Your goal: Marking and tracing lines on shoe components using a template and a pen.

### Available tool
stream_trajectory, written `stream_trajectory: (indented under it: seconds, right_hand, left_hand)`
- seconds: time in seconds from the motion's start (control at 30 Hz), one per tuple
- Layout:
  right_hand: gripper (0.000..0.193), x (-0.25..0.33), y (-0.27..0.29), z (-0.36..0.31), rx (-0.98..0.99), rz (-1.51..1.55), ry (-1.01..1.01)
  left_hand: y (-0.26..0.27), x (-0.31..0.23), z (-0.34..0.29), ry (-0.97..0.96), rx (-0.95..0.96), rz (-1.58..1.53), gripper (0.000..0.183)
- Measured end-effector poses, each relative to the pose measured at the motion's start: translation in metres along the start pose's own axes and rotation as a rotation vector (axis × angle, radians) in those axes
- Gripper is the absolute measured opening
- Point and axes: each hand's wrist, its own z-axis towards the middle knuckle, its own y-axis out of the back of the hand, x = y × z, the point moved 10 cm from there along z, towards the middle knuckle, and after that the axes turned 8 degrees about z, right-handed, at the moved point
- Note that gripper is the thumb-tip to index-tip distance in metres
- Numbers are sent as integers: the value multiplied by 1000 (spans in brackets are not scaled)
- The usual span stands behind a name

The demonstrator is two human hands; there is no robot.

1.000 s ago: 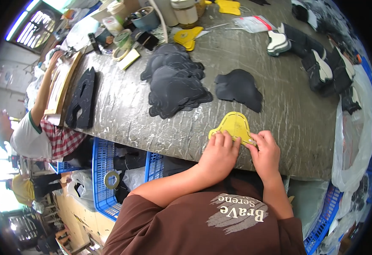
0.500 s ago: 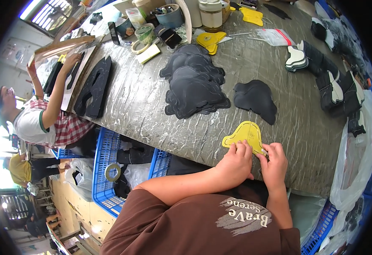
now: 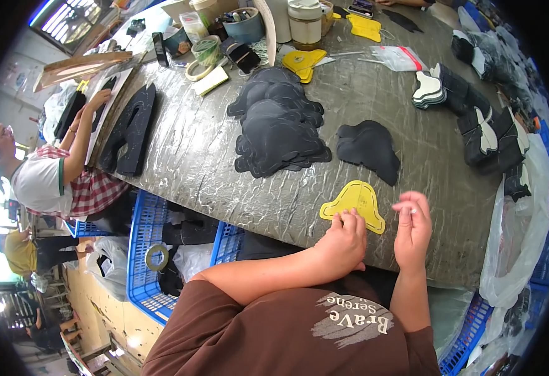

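Observation:
A yellow bell-shaped template (image 3: pixel 356 199) with slots along its border lies flat near the table's front edge. Fingers of my left hand (image 3: pixel 344 241) press its lower edge, holding it down. Whether anything lies beneath it is hidden. My right hand (image 3: pixel 413 233) is lifted just right of the template, fingers curled and pinched together; a small pale thing may be between them, too small to name. Beyond the template rests a pile of black curved pieces (image 3: pixel 368 150). To its left is a larger heap of overlapping black pieces (image 3: pixel 280 135) of similar shape.
Bundles of black and white pieces (image 3: pixel 453 88) lie along the right. At the back are pots (image 3: pixel 244 28), a tape roll (image 3: pixel 202 69) and other yellow templates (image 3: pixel 302 62). Blue baskets (image 3: pixel 139 263) stand below the left edge. A person (image 3: pixel 55 178) works at the far left.
My right hand has come off the template's edge and risen slightly to the right. The left hand stays on the template. The person at left has lowered an arm from a wooden frame.

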Motion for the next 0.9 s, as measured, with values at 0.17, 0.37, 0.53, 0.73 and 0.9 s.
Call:
stream_trajectory:
  seconds: [0.17,0.37,0.53,0.73,0.9]
  right_hand:
    - [23,1,-30,15,116,296,-210]
    - [6,-1,-57,17,159,309,-186]
    - [9,-3,-76,17,314,298,-225]
    - [2,-11,-95,11,462,335,-318]
    - [1,-6,-108,11,536,333,-331]
  left_hand:
    - [3,1,-1,2,-4,-2,87]
    - [3,-2,0,-7,-29,-38,81]
    - [-2,-2,-2,-2,-29,-41,74]
    - [-4,-5,-1,-18,-18,-49,73]
    - [-13,-10,-3,-57,25,-94,71]
